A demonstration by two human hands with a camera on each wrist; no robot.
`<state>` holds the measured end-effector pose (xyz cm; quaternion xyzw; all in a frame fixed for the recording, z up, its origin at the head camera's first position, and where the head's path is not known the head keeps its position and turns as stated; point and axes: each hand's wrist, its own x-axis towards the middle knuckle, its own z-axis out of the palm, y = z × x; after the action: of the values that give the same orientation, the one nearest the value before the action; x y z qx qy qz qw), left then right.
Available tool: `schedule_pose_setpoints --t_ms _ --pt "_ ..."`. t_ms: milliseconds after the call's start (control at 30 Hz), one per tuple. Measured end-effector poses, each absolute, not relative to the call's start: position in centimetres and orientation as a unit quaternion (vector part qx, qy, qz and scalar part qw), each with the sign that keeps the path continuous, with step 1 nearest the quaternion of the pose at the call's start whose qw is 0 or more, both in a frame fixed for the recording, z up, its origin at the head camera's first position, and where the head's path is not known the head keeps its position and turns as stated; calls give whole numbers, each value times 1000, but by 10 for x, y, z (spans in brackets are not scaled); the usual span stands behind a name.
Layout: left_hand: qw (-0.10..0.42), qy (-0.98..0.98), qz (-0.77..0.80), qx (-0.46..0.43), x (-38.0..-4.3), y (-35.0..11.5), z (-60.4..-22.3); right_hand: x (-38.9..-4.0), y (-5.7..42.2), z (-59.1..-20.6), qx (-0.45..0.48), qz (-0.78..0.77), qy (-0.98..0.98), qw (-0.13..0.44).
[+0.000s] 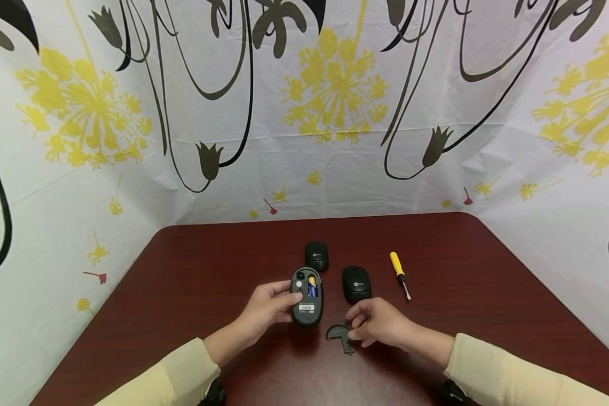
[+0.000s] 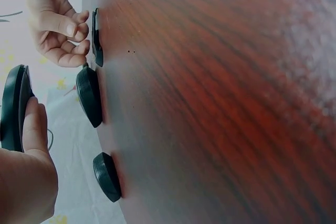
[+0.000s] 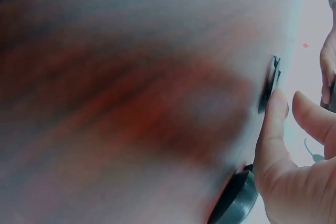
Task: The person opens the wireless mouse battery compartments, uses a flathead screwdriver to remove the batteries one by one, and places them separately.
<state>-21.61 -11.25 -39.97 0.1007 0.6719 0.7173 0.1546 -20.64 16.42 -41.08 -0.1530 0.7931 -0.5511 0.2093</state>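
Note:
My left hand (image 1: 266, 309) holds a black computer mouse (image 1: 307, 316) with its underside up, thumb across the base. Its battery bay lies uncovered, and a blue and gold battery (image 1: 312, 286) sits inside. On the table lies a dark, hook-shaped battery cover (image 1: 341, 332). My right hand (image 1: 380, 322) is beside that cover, fingers loosely bent and the thumb near its right edge. In the right wrist view thumb and finger stand apart, with a fingertip at the cover (image 3: 271, 85); whether it touches, I cannot tell.
Two more black mice stand upright on the reddish-brown table (image 1: 203, 259): one mouse (image 1: 317, 256) behind the held one, another mouse (image 1: 357, 285) behind my right hand. A yellow-handled screwdriver (image 1: 398, 270) lies to the right. Patterned white cloth (image 1: 294, 186) hangs around the table.

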Motion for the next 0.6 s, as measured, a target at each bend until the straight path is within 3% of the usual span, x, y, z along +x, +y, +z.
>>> schedule_pose_setpoints --t_ms 600 --pt "155 673 717 96 -217 -113 -400 -227 188 -382 -136 -592 774 181"
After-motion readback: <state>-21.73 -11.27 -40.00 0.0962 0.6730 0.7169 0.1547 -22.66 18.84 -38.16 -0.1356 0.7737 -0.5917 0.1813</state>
